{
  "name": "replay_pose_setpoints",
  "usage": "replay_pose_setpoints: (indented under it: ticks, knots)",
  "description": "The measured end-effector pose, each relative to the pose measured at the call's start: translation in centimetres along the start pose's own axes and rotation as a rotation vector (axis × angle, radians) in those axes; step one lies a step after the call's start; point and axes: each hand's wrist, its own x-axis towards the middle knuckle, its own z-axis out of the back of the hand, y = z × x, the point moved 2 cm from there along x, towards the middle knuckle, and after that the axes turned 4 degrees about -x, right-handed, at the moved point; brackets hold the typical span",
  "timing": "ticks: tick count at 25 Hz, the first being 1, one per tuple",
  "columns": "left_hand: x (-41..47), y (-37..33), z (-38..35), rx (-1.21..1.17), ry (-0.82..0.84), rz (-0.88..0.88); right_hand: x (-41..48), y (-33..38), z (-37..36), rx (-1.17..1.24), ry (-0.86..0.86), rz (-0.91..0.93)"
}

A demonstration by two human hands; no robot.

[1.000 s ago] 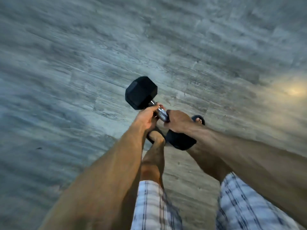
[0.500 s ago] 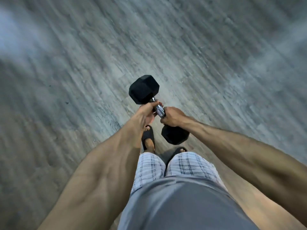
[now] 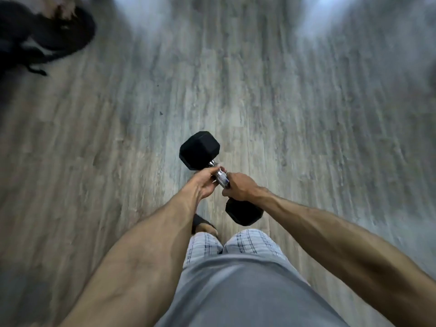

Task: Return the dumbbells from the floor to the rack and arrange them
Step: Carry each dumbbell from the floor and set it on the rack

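Observation:
A black hex dumbbell (image 3: 200, 151) with a chrome handle hangs in front of my body, clear of the floor, tilted from upper left to lower right. My left hand (image 3: 204, 182) grips the handle's upper part just below the far head. My right hand (image 3: 239, 186) grips the lower part, just above the near head, which it partly hides. No rack shows in this view.
Grey wood-look plank floor (image 3: 306, 138) spreads on all sides, blurred by motion. A dark blurred object (image 3: 44, 31) lies at the far top left. My foot in a black sandal (image 3: 203, 224) shows below my left wrist.
The view has swung round as I walk; floor planks now run away from me. A dark object has come into view at top left. Both hands keep their hold on the dumbbell.

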Motion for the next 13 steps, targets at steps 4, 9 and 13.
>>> replay_pose_setpoints:
  ticks: [4,9,13]
  knots:
    - [0.2,-5.2,5.3,-0.214,-0.052,-0.051,4.7,6.6,2.0,-0.139,0.029,0.139]
    - [-0.4,-11.8,12.1,-0.384,-0.118,-0.109,10.7,15.4,3.6,-0.312,0.097,0.301]
    - [0.3,-16.4,16.4,-0.448,-0.168,-0.187,16.0,21.0,4.3,-0.43,0.141,0.414]
